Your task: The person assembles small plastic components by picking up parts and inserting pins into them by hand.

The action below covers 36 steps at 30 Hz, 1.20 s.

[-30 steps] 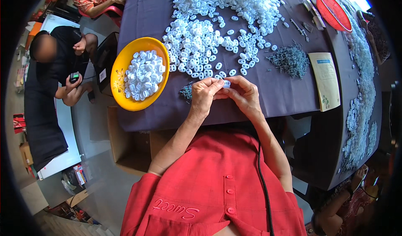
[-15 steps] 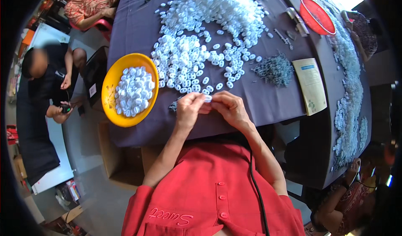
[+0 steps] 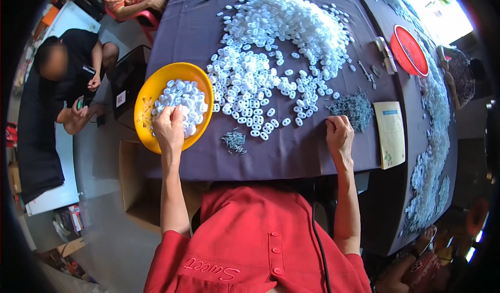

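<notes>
My left hand (image 3: 170, 130) is over the yellow bowl (image 3: 142, 98) at the left of the table, its fingers closed against the small white oval plastic pieces (image 3: 183, 91) inside. Whatever the fingertips hold, if anything, is hidden. At the near edge of a loose pile of thin grey pins (image 3: 355, 107), my right hand (image 3: 339, 136) rests with curled fingers, and I cannot make out what is between them. A smaller cluster of grey pins (image 3: 234, 141) lies between my hands. Beyond it spreads a big heap of white two-holed oval pieces (image 3: 291, 25).
A cream booklet (image 3: 390, 137) lies right of the pins, below a pale tool (image 3: 386, 55) and a red basket (image 3: 409, 51). More pale pieces (image 3: 436, 121) cover the table at far right. A person in black (image 3: 67, 79) holds small devices at left; others sit around.
My hands have come apart from the white piece they held together. The left went over to the bowl, the right to the grey pins. The view has shifted slightly.
</notes>
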Available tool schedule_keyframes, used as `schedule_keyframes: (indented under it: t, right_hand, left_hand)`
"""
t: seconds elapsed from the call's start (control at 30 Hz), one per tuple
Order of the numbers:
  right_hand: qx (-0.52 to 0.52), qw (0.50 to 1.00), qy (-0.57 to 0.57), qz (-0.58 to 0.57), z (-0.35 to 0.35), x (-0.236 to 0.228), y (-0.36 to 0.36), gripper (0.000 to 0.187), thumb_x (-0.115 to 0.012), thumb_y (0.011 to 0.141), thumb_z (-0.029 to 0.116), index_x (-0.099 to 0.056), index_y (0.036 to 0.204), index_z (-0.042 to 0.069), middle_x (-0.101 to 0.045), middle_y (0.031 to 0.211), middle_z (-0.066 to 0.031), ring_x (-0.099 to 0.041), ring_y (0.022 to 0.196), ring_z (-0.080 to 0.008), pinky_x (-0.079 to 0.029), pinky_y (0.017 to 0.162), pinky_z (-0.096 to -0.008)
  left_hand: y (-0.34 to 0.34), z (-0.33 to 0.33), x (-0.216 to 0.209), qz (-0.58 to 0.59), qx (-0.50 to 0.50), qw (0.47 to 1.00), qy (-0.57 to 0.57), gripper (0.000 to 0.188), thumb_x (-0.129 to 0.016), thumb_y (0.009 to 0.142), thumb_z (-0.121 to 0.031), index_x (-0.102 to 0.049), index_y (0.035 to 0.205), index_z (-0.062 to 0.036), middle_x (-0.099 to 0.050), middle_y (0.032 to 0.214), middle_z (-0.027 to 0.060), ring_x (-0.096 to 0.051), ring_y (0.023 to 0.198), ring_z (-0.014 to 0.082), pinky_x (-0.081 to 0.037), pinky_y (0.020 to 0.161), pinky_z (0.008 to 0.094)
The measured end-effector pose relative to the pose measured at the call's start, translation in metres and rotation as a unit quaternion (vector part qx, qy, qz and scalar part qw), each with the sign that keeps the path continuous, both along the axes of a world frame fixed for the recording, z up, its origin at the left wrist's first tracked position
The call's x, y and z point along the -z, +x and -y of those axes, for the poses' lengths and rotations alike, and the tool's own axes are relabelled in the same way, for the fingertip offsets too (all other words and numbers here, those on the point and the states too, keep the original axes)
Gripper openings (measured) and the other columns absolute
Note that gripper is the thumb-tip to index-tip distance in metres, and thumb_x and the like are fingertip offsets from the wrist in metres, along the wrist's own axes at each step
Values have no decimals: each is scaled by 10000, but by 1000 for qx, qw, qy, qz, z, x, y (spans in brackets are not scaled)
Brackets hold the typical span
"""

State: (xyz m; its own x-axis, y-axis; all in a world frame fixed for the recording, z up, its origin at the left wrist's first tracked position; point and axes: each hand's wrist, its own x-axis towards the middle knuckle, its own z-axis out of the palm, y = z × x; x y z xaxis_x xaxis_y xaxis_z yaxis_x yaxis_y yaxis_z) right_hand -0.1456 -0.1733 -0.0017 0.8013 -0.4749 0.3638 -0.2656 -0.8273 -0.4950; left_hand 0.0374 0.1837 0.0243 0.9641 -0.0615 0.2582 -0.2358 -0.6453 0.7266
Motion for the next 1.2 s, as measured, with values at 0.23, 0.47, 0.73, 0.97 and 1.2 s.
schedule_keyframes:
  t: [0.23,0.47,0.73,0.97,1.2]
  right_hand:
    - [-19,999,-19,-46,-7,-3,5,48,-529,810,49,-508,839,18,-530,793,-151,-543,728,-336,-440,625,-406]
    - [-20,999,22,45,-9,6,2,37,-497,826,16,-476,856,14,-509,782,-159,-527,714,-341,-428,615,-391]
    - [2,995,37,92,-11,14,0,36,-502,820,4,-488,845,25,-513,781,-137,-543,709,-322,-438,605,-372]
    - [-6,996,31,83,-12,11,2,46,-520,812,12,-488,834,36,-517,769,-119,-550,700,-306,-441,591,-361]
    - [5,995,43,94,-8,12,1,56,-532,803,10,-493,835,35,-527,770,-120,-558,705,-307,-445,591,-362]
  left_hand:
    - [-13,8,-11,70,-48,996,21,259,-572,869,-225,-585,727,-8,-573,614,60,-527,556,155,-415,536,294]
    - [-41,108,-7,85,173,980,-41,37,-593,790,-85,-589,782,-49,-589,724,106,-594,643,280,-457,554,369]
    - [-5,172,20,118,212,968,60,78,-587,785,-102,-617,827,-44,-587,807,110,-596,736,292,-474,629,383]
    - [8,207,31,170,237,944,153,75,-528,801,-93,-592,800,-54,-531,805,141,-577,732,305,-488,606,388]
    - [-44,217,32,204,310,925,79,26,-548,756,-55,-547,730,-54,-521,771,81,-573,699,239,-491,581,346]
